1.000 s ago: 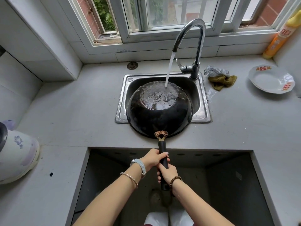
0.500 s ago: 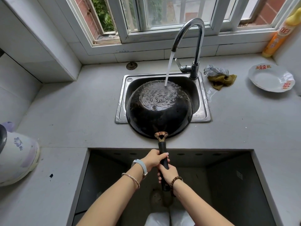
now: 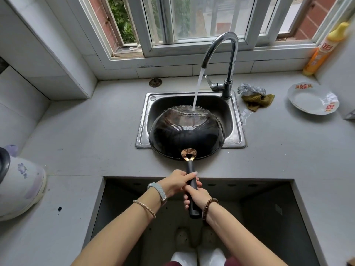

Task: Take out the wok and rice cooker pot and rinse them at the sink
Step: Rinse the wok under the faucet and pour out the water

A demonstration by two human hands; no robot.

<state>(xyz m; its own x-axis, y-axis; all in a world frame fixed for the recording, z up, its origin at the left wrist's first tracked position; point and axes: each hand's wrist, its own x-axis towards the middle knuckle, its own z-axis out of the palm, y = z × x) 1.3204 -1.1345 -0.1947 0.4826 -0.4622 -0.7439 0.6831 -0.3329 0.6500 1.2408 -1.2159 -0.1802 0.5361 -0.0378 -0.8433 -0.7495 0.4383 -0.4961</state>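
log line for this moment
step: rinse wok | wok: over sink, under running tap | left hand: grips handle | right hand: grips handle

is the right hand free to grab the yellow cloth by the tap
Probably not yet: the right hand grips the wok handle, as does the left hand. Otherwise only bare counter lies between it and the yellow cloth.

Black wok (image 3: 186, 135), grey counter (image 3: 92, 135), white plate (image 3: 307, 98) with red motifs, orange bottle (image 3: 318, 54), olive cloth (image 3: 258, 101).

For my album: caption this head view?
Left hand and right hand hold the round black wok under the chrome tap's stream above the steel sink.
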